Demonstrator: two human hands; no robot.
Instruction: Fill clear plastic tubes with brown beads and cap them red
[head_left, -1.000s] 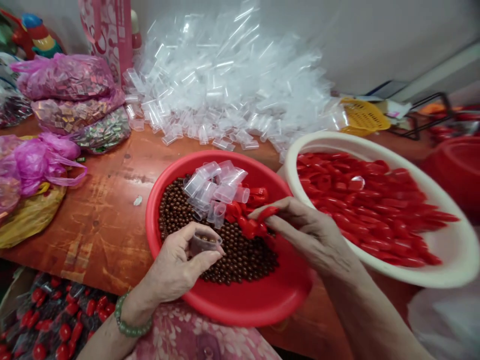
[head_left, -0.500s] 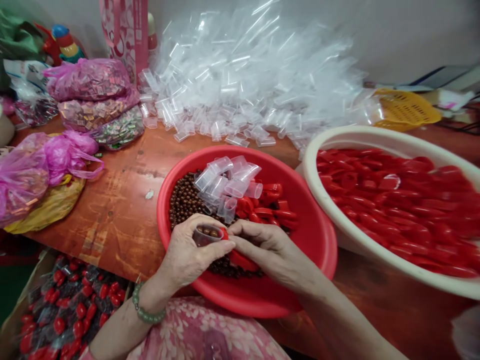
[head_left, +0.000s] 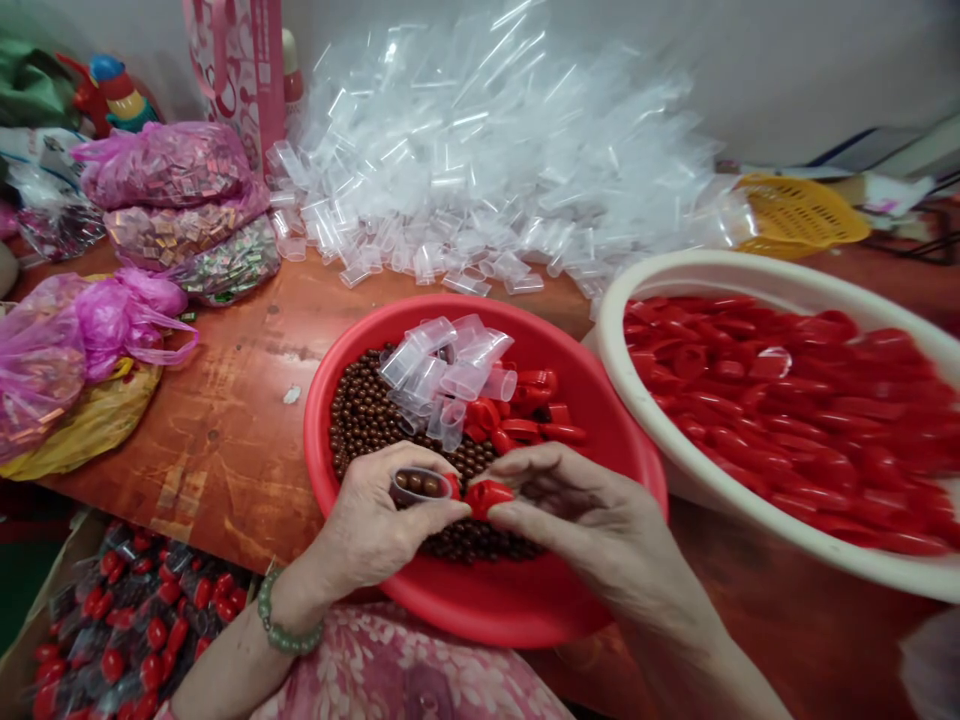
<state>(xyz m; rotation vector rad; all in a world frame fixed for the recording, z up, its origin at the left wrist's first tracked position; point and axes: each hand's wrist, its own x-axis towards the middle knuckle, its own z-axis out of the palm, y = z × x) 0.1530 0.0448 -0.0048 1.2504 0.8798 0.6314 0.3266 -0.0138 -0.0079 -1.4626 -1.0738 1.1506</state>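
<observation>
My left hand point(head_left: 379, 520) grips a small clear plastic tube point(head_left: 420, 485) filled with brown beads, held over the red basin point(head_left: 540, 600). My right hand point(head_left: 585, 520) pinches a red cap point(head_left: 489, 494) right beside the tube's open end. The basin holds a layer of brown beads point(head_left: 367, 415), several empty clear tubes point(head_left: 450, 365) and loose red caps point(head_left: 536, 410).
A white basin point(head_left: 637, 400) full of red caps sits at the right. A big heap of clear tubes point(head_left: 487, 170) lies behind. Pink bags point(head_left: 172, 165) of wrapped sweets are at the left, a yellow basket point(head_left: 802, 210) at the far right, and finished capped tubes point(head_left: 127, 620) in a box below the table edge.
My right hand came from the cap pile to the tube, then drew slightly back with a red cap at the tube's mouth. The left hand kept holding the filled tube.
</observation>
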